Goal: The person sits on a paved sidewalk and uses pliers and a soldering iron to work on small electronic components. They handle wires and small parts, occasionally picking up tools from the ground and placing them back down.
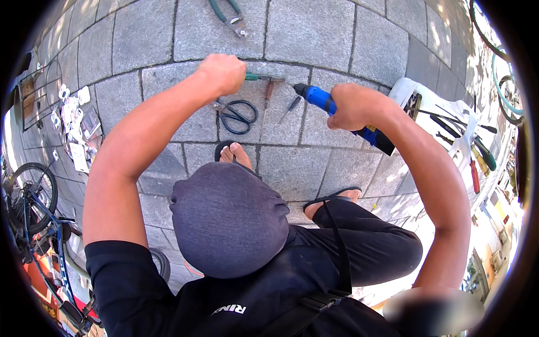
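My left hand [222,74] is closed in a fist around a green-handled tool [255,77], whose metal end points right. My right hand [351,105] grips a blue and black power drill [319,98], its chuck close to that metal end. Any bit in the chuck is too fine to make out. On the paving under and beside them lie black-handled scissors [239,119], a brown-handled screwdriver [269,92] and a small dark screwdriver [290,108]. Green-handled pliers [231,20] rest farther off, at the top.
A white plastic stand [412,90] holding several tools is at the right, near my right forearm. Small packets and papers [78,123] are spread at the left, by a wire rack [36,98]. A bicycle [33,202] stands at the left edge. My sandalled feet [238,154] are on the paving.
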The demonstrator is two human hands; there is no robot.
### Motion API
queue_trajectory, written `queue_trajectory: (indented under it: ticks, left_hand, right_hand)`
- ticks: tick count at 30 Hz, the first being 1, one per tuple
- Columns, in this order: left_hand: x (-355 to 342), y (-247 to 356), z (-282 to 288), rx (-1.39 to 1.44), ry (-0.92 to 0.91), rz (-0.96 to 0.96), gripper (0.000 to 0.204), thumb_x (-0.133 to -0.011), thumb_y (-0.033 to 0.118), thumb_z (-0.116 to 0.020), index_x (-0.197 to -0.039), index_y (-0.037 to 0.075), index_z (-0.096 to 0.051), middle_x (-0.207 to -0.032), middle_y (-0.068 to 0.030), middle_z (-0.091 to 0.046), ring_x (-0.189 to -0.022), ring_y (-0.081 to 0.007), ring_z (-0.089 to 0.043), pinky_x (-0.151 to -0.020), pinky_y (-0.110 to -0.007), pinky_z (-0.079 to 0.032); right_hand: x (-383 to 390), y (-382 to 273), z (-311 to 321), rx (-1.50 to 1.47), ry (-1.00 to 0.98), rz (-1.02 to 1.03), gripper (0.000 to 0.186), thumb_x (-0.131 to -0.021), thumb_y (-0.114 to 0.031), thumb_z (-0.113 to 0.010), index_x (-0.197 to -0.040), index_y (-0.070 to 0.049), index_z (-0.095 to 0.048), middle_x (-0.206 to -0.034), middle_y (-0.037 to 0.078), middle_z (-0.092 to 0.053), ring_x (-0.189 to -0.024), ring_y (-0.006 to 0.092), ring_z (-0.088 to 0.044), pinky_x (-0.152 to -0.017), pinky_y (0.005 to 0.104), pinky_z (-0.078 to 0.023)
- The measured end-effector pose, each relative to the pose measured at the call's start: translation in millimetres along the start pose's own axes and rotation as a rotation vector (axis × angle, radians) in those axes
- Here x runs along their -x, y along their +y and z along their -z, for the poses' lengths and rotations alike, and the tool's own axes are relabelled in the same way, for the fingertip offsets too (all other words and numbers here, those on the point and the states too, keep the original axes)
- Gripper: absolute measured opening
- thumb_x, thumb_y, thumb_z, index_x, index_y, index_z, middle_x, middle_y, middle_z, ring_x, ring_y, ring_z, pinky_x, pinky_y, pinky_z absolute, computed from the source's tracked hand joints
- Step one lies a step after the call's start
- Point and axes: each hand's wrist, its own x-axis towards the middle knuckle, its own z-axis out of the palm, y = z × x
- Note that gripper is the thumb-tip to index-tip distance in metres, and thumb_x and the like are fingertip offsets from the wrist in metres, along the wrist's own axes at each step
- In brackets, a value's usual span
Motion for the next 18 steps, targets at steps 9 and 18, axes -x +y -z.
queue_trajectory:
  ticks: [9, 18]
  left_hand:
    - [1.7, -0.4, 2.0, -0.014, -0.025, 0.004, 0.025, -0.092, 0.014, -0.061, -0.102, 0.002, -0.081, -0.104, -0.0215, -0.08, -0.096, -0.0375, -0.079, -0.085, -0.048, -0.063]
    - [1.3, -0.1, -0.2, -0.017, 0.0, -0.02, 0.025, -0.092, 0.014, -0.061, -0.101, 0.002, -0.081, -0.102, -0.0225, -0.079, -0.095, -0.0373, -0.079, -0.084, -0.047, -0.064]
  right_hand:
    - [-2.3, -1.1, 0.4, -0.004, -0.015, -0.013, 0.048, -0.08, -0.034, -0.082, -0.106, 0.004, -0.072, -0.106, 0.026, -0.075, -0.101, 0.0398, -0.075, -0.089, 0.0466, -0.058]
    - [-3.3, -2.4, 1.3, -0.02, -0.054, -0.041, 0.05, -0.079, -0.037, -0.083, -0.106, 0.004, -0.073, -0.107, 0.025, -0.075, -0.102, 0.0388, -0.075, -0.09, 0.0458, -0.058]
